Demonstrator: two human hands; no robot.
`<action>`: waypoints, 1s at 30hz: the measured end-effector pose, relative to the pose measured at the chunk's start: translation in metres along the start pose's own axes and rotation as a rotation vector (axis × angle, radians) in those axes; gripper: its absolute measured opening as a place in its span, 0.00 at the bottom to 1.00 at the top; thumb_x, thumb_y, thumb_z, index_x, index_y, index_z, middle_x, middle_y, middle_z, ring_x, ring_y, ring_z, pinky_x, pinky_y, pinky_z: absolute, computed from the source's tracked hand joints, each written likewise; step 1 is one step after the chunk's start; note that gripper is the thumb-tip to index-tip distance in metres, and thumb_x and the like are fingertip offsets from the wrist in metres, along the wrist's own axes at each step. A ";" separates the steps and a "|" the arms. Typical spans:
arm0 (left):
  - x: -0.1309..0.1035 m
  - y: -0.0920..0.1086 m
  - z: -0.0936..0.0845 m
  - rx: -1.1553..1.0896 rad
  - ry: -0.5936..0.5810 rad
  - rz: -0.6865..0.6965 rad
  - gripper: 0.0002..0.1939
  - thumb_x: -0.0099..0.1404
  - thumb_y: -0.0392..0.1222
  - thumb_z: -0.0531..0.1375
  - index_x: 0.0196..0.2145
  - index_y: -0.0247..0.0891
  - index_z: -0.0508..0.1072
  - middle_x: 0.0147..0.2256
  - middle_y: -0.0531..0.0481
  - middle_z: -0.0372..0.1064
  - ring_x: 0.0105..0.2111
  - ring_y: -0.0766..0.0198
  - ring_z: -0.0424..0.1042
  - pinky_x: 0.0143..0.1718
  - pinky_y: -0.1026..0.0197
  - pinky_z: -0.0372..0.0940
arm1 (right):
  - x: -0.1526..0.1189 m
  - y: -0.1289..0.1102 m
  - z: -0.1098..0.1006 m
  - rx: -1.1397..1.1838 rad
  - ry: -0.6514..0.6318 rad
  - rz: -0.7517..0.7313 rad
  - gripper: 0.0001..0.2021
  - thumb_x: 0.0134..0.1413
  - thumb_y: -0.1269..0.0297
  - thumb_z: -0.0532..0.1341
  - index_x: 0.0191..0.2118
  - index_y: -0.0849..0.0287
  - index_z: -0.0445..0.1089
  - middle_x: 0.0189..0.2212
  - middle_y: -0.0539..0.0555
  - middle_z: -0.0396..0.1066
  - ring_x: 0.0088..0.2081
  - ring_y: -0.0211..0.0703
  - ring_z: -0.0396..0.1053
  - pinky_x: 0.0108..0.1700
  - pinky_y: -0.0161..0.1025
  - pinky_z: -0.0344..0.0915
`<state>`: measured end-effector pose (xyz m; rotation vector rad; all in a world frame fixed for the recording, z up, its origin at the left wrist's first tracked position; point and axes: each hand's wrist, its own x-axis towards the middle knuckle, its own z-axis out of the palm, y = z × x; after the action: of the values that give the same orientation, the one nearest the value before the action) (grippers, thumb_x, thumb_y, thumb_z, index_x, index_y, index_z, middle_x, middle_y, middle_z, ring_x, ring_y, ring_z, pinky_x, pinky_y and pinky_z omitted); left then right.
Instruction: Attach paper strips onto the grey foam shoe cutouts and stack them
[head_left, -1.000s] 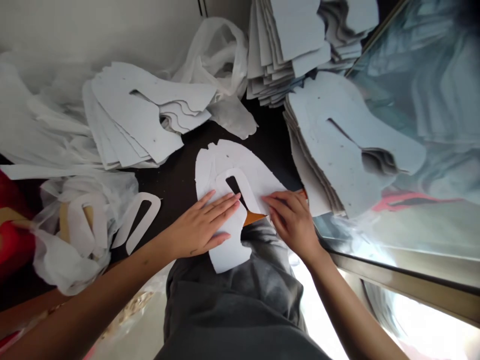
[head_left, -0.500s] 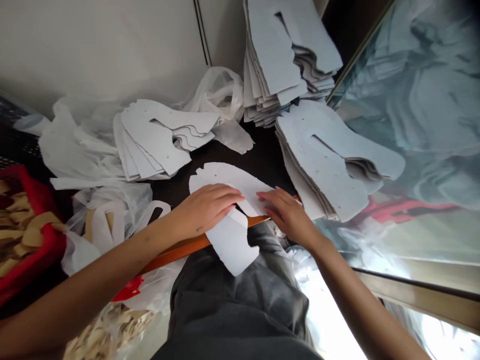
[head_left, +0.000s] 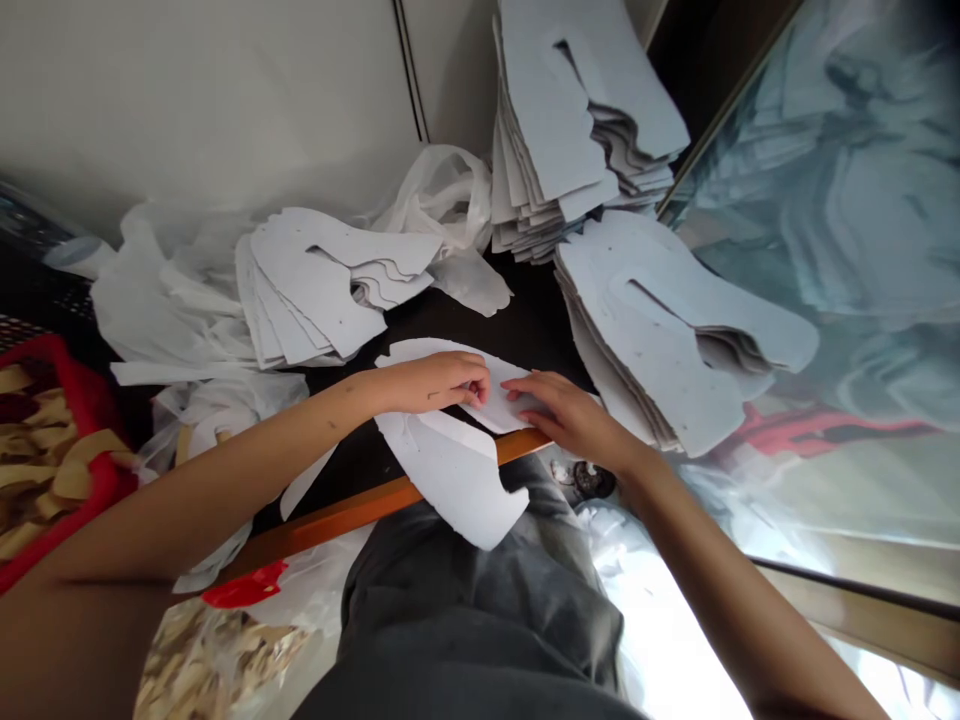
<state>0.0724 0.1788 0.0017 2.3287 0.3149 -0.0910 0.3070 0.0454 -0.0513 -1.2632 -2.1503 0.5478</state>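
A curved white sheet piece (head_left: 457,470) with a slit lies on the dark table top (head_left: 345,480) and hangs over its orange front edge. My left hand (head_left: 446,383) rests on the upper part of this piece, fingers curled together in a pinch; what is between them is too small to tell. On the piece's right arm lies my right hand (head_left: 555,408), with its fingers spread and touching the white surface. Beyond my hands are a fanned stack of similar pieces (head_left: 315,280) at the left and a thicker stack (head_left: 660,320) at the right.
A tall stack of white pieces (head_left: 562,110) stands at the back. Clear plastic bags (head_left: 180,300) lie at the left, near a red container (head_left: 97,480) with tan scraps. A glass panel (head_left: 847,280) borders the right side.
My left hand has gone from lying flat to curled fingers. The white piece has turned slightly, and the narrow white strip at the left has shifted position. My right hand has barely moved.
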 end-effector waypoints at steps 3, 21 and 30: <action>-0.008 0.000 -0.005 -0.139 0.074 -0.074 0.06 0.69 0.41 0.55 0.37 0.38 0.70 0.41 0.49 0.69 0.39 0.64 0.67 0.41 0.61 0.61 | 0.002 0.003 -0.004 0.020 -0.033 0.011 0.19 0.66 0.67 0.57 0.60 0.53 0.65 0.49 0.57 0.74 0.53 0.50 0.69 0.54 0.51 0.69; -0.036 -0.004 0.021 0.026 0.330 -0.057 0.14 0.75 0.41 0.49 0.51 0.37 0.70 0.50 0.44 0.70 0.50 0.60 0.69 0.52 0.56 0.64 | 0.034 -0.058 0.008 0.050 -0.040 0.550 0.20 0.61 0.49 0.57 0.24 0.56 0.66 0.18 0.45 0.63 0.23 0.36 0.58 0.28 0.35 0.50; -0.077 0.006 0.063 0.429 0.184 -0.192 0.31 0.78 0.49 0.45 0.72 0.34 0.45 0.72 0.45 0.39 0.72 0.60 0.41 0.72 0.55 0.41 | 0.033 -0.054 0.016 -0.159 -0.114 0.572 0.18 0.61 0.54 0.57 0.23 0.57 0.63 0.19 0.47 0.65 0.24 0.37 0.57 0.29 0.36 0.48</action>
<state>0.0014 0.1148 -0.0265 2.7316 0.6665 -0.0408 0.2490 0.0487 -0.0219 -1.9976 -1.9351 0.6985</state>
